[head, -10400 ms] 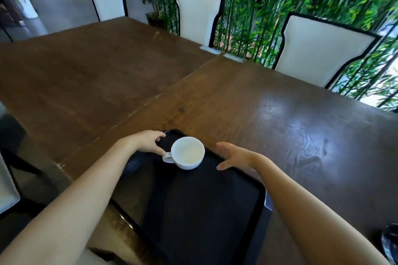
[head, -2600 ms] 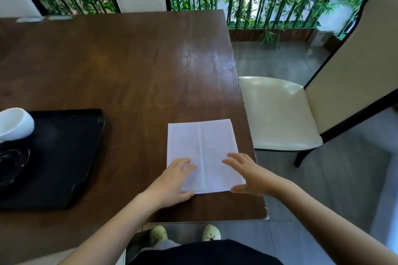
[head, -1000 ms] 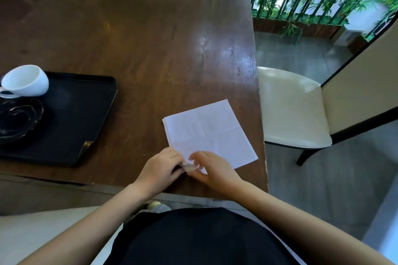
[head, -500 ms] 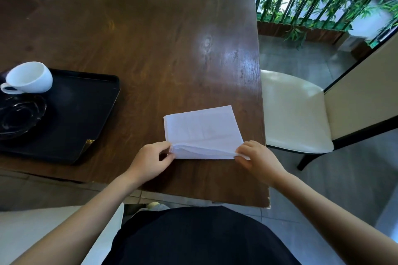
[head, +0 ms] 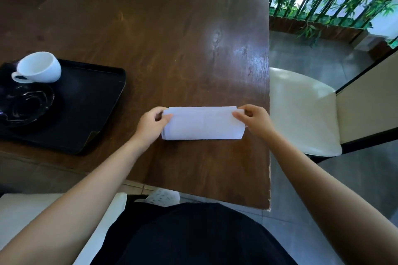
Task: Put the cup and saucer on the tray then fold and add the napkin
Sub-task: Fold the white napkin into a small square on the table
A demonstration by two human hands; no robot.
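Napkin folded to a strip, a hand pinching each short end; tray off to the left.

The napkin [head: 203, 123] lies on the table [head: 172, 28] near its right edge, folded over into a long band whose long axis runs left to right across the view, the rounded fold toward the person and the loose edges on the far side. The left hand [head: 150, 126] grasps its left end between thumb and fingers, and the right hand [head: 255, 120] grasps its right end the same way. The tray [head: 92, 114] sits well apart to the left, so the left hand is the nearer one for carrying it over. On the tray the cup [head: 39, 66] stands beside the dark saucer [head: 25, 105], at the tray's left; bare tray is free on the near right side.
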